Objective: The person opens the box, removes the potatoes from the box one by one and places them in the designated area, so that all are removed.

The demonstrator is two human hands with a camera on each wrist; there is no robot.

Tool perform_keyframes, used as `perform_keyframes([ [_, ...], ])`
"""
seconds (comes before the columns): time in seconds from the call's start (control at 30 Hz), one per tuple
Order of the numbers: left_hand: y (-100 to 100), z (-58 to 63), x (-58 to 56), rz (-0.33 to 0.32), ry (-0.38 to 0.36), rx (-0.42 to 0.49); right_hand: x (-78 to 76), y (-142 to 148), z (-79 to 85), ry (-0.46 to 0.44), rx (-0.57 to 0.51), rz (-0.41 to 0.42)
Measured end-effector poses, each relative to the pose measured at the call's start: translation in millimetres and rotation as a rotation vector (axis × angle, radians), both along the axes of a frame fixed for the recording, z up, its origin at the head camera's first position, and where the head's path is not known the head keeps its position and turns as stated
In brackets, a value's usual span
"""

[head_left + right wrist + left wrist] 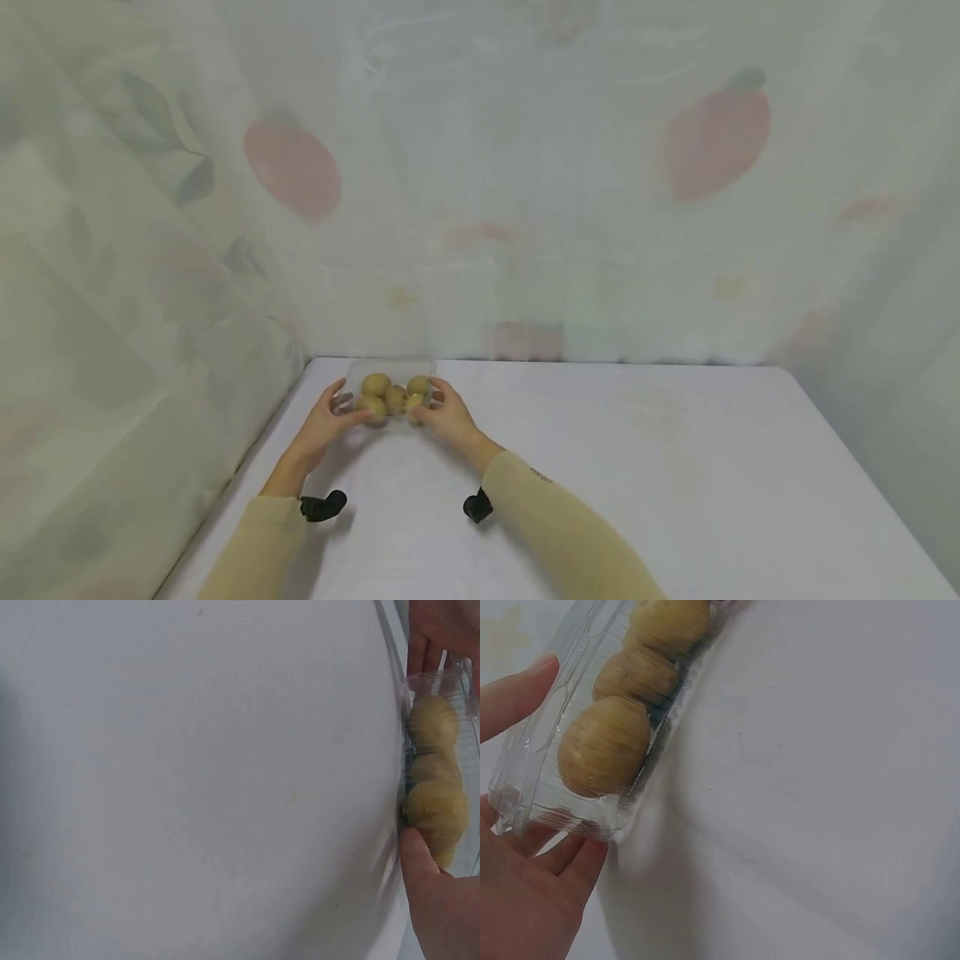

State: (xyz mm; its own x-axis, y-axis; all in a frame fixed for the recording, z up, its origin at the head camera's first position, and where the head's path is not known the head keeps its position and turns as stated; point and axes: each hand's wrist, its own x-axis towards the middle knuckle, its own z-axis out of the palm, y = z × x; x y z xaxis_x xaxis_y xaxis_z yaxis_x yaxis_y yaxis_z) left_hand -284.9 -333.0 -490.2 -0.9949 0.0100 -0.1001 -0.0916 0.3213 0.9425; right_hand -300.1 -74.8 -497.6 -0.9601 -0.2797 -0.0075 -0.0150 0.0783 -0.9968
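Note:
A clear plastic box (392, 365) with several yellow-brown potatoes (376, 384) inside is at the far left of the white table. My left hand (321, 429) grips its left end. In the left wrist view, that thumb (525, 694) lies along the upper edge of the box, while the fingers (574, 862) bend around the end wall. At the opposite end, my right hand (453, 419) holds the box, its thumb on the near side. The right wrist view shows this hand (450, 907) beside the nearest potatoes (435, 806).
The white table (645, 475) stretches to the right and toward me. A pale curtain (525, 167) with fruit prints hangs behind its back edge, and another patterned sheet (127, 333) runs down the left side. Black wrist devices (324, 506) sit at both cuffs.

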Motion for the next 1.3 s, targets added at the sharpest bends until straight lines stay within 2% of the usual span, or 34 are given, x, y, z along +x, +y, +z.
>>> perform_keyframes([
  [0.23, 2.6, 1.7, 1.5, 0.006, -0.008, 0.039, -0.9, -5.2, -4.7, 0.012, -0.009, -0.035],
  [0.37, 6.9, 4.0, 3.0, 0.015, -0.009, 0.031, 0.6, -3.3, -3.4, 0.033, 0.031, -0.048],
  [0.6, 17.1, 5.9, -0.4, 0.002, -0.006, 0.022, 5.5, 7.7, 2.0, 0.044, 0.079, -0.078],
  [0.83, 34.9, 8.7, -4.7, -0.020, 0.007, 0.029, 2.6, 24.0, 3.8, 0.072, 0.094, -0.095],
  [1.3, 57.6, 0.5, -12.2, 0.012, 0.040, 0.052, 0.8, 51.5, 6.0, 0.065, 0.072, -0.101],
])
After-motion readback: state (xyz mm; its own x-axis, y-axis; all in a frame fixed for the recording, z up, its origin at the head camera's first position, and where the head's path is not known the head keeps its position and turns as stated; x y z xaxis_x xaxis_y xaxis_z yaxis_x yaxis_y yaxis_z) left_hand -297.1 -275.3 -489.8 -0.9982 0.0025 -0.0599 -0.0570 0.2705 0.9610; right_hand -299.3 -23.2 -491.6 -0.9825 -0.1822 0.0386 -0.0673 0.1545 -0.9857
